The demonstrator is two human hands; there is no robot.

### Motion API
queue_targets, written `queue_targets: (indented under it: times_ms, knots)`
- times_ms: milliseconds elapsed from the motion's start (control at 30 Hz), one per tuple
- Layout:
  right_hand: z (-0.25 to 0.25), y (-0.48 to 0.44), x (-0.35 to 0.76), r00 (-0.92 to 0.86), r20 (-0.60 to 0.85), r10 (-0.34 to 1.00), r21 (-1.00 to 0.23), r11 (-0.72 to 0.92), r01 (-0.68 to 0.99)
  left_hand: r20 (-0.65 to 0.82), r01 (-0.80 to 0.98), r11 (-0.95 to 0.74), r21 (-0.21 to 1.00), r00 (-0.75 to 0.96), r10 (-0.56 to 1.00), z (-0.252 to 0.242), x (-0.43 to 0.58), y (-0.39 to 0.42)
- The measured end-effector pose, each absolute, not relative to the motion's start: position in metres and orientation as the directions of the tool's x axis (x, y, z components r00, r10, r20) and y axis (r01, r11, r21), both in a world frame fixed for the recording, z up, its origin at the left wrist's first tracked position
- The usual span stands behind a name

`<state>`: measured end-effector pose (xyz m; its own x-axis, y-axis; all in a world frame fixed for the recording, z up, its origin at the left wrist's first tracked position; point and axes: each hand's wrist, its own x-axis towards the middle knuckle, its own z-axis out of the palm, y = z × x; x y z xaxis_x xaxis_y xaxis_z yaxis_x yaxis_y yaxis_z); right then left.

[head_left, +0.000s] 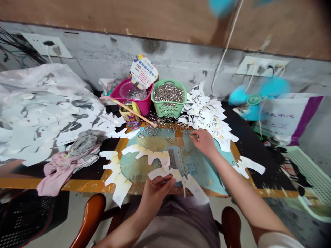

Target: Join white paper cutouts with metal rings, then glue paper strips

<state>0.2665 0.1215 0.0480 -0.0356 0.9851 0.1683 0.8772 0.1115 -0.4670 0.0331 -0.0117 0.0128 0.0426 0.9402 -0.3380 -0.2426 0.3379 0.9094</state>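
My left hand (155, 191) is closed on a white cut-out paper shape (191, 184) at the table's near edge. My right hand (204, 140) reaches forward and pinches a small metal ring from the loose rings (160, 128) scattered across the middle of the table. Two more white cut-outs lie flat nearby, one (147, 153) in the middle and one (116, 177) to the left. A stack of finished-looking cut-outs (209, 117) sits just beyond my right hand.
A green basket (168, 98) full of rings and a pink basket (130, 94) stand at the back. A plastic bag of cut-outs (43, 110) and crumpled cloth (69, 160) fill the left. A spinning blue fan (254, 100) stands right. Chair arms (90, 217) flank my lap.
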Motion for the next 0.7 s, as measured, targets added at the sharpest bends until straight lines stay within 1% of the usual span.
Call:
queue_targets:
  times_ms: [100,167,233,333,433,533,567,600,633,700]
  knots:
    - [0.04,0.153,0.266,-0.095,0.152,0.984,-0.395,0.148,0.906,-0.297,-0.175,0.29,0.941,-0.012,0.955,0.012,0.031,-0.011]
    - [0.037,0.166,0.261,-0.15,0.136,0.979,-0.376,0.191,0.907,-0.284,-0.187,0.277,0.943,-0.013,0.959,0.014,0.031,-0.011]
    - [0.035,0.174,0.255,-0.194,0.125,0.973,-0.383,0.228,0.895,-0.289,-0.205,0.281,0.938,-0.009,0.957,0.016,0.03,-0.012]
    - [0.037,0.173,0.248,-0.219,0.138,0.966,-0.432,0.258,0.864,-0.258,-0.213,0.245,0.946,-0.037,0.965,0.014,0.029,-0.012]
    - [0.041,0.155,0.244,-0.207,0.165,0.964,-0.522,0.264,0.811,-0.211,-0.248,0.191,0.95,-0.054,0.976,0.009,0.027,-0.011]
    - [0.044,0.123,0.24,-0.197,0.173,0.965,-0.641,0.262,0.721,-0.222,-0.273,0.204,0.94,-0.037,0.974,0.007,0.026,-0.009]
    - [0.045,0.111,0.239,-0.204,0.167,0.965,-0.705,0.262,0.659,-0.234,-0.278,0.216,0.936,-0.035,0.972,0.008,0.027,-0.009]
    - [0.044,0.099,0.238,-0.206,0.155,0.966,-0.808,0.244,0.537,-0.247,-0.286,0.225,0.932,-0.042,0.968,0.009,0.027,-0.009]
    - [0.043,0.089,0.237,-0.209,0.134,0.969,-0.872,0.215,0.439,-0.258,-0.295,0.233,0.927,-0.049,0.965,0.01,0.028,-0.01]
    - [0.039,0.072,0.236,-0.189,0.099,0.977,-0.924,0.161,0.347,-0.276,-0.309,0.246,0.918,-0.054,0.96,0.011,0.029,-0.011]
